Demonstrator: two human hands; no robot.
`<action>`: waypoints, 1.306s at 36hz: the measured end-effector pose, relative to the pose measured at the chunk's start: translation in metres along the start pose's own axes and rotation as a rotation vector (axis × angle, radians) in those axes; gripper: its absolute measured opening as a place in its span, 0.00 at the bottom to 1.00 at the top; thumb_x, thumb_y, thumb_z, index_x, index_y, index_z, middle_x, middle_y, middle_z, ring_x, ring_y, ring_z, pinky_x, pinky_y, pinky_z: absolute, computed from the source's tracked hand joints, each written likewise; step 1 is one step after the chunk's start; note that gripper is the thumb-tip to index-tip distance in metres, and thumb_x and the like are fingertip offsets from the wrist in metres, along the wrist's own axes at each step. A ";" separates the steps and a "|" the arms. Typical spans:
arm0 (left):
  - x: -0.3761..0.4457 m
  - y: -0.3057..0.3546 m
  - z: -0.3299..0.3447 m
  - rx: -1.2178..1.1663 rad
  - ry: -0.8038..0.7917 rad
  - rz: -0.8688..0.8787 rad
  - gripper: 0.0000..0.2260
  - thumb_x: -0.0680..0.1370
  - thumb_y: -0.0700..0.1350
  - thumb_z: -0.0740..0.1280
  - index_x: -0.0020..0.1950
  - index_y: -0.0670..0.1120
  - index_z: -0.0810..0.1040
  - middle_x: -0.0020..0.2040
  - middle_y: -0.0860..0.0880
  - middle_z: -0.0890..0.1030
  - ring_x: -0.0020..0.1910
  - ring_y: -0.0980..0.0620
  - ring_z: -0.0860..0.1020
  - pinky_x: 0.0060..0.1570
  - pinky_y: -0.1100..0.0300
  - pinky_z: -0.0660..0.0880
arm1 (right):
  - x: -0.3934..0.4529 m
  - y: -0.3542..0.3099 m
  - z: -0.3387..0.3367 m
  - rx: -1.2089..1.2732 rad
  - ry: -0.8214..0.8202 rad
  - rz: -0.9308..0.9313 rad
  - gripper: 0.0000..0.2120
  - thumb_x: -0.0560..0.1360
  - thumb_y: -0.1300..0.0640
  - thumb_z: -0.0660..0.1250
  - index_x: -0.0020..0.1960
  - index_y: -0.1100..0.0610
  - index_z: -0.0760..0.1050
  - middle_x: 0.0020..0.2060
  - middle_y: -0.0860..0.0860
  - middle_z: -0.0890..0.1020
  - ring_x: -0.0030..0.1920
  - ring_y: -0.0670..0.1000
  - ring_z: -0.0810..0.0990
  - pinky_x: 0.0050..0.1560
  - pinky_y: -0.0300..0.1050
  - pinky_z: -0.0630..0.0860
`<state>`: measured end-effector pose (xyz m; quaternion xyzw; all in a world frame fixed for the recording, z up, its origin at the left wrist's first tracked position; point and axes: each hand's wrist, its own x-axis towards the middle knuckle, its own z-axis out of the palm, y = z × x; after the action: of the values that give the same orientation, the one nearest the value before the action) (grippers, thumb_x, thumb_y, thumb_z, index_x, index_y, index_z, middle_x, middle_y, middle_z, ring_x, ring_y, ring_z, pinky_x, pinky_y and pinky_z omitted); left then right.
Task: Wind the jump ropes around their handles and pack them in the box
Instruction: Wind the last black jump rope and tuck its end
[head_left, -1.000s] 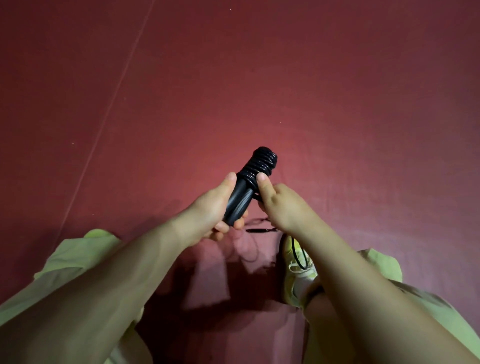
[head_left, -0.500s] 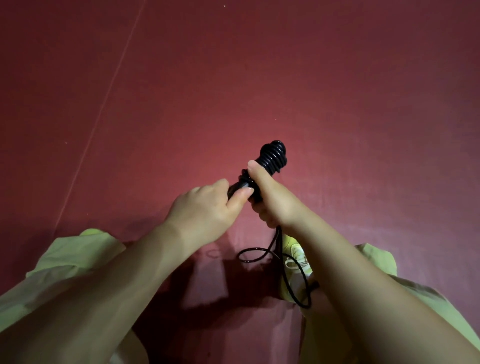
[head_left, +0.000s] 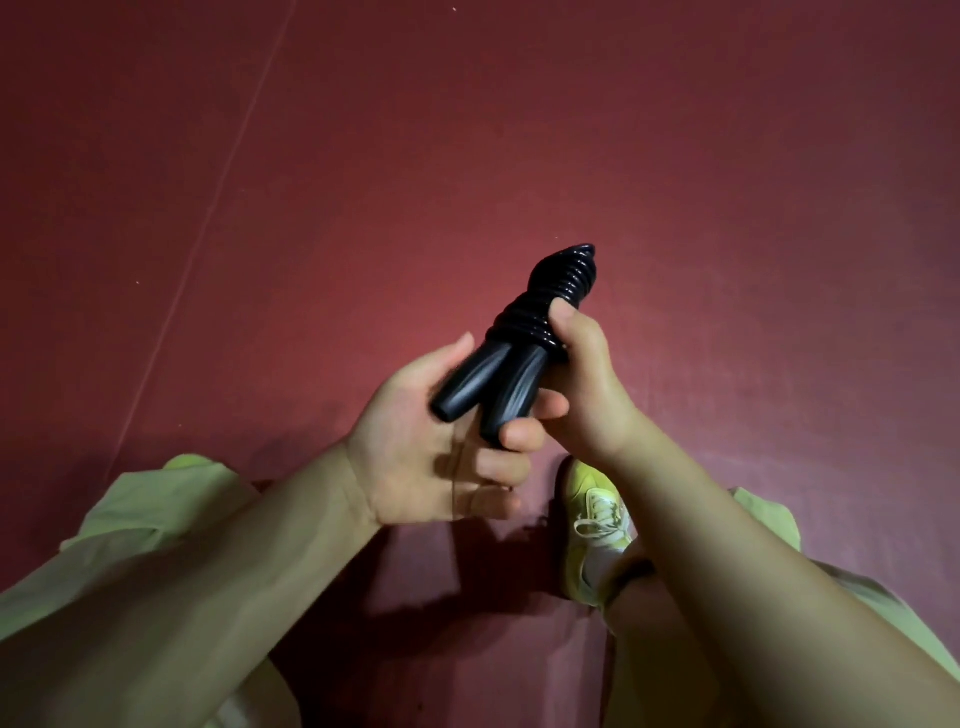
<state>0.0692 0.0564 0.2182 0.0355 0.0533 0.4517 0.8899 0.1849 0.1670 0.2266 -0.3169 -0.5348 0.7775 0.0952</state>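
Note:
A black jump rope (head_left: 545, 296) is coiled tightly round the upper part of its two black handles (head_left: 483, 384), which lie side by side and point up to the right. My right hand (head_left: 582, 384) grips the bundle at the lower coils, thumb pressed on the rope. My left hand (head_left: 436, 447) is palm-up under the handles' bare ends, its fingers curled round the nearer handle. No loose rope hangs below. The box is not in view.
Dark red floor matting (head_left: 519, 130) fills the view, with a thin pale seam line (head_left: 208, 218) running diagonally at the left. My yellow-green trouser legs (head_left: 145, 530) and a yellow shoe (head_left: 597, 525) lie below the hands.
The hanging loop of rope is gone from below the hands and more coils sit on the handles. My left hand has turned palm-up under the handle ends. The bundle has risen slightly.

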 end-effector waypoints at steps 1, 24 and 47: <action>0.000 0.000 0.001 -0.007 -0.009 -0.001 0.29 0.79 0.61 0.56 0.62 0.36 0.73 0.43 0.44 0.77 0.36 0.49 0.77 0.44 0.53 0.76 | 0.001 0.000 -0.001 -0.035 -0.003 -0.021 0.25 0.69 0.35 0.52 0.29 0.50 0.77 0.23 0.47 0.72 0.28 0.45 0.73 0.38 0.42 0.69; 0.008 0.012 0.003 0.713 0.839 -0.031 0.29 0.80 0.64 0.47 0.52 0.42 0.75 0.34 0.48 0.74 0.26 0.56 0.62 0.30 0.61 0.63 | 0.002 0.015 -0.010 -0.609 0.116 0.175 0.31 0.81 0.37 0.41 0.32 0.55 0.66 0.19 0.44 0.64 0.20 0.45 0.61 0.28 0.42 0.60; 0.008 0.005 -0.007 1.238 1.055 0.018 0.23 0.69 0.67 0.66 0.49 0.48 0.73 0.45 0.52 0.77 0.46 0.53 0.76 0.54 0.50 0.76 | 0.001 0.012 -0.011 -0.343 0.020 0.286 0.20 0.69 0.33 0.52 0.33 0.50 0.62 0.28 0.47 0.60 0.28 0.48 0.54 0.29 0.45 0.51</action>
<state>0.0689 0.0654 0.2112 0.3040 0.7056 0.3047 0.5630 0.1928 0.1706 0.2130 -0.4088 -0.6080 0.6774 -0.0661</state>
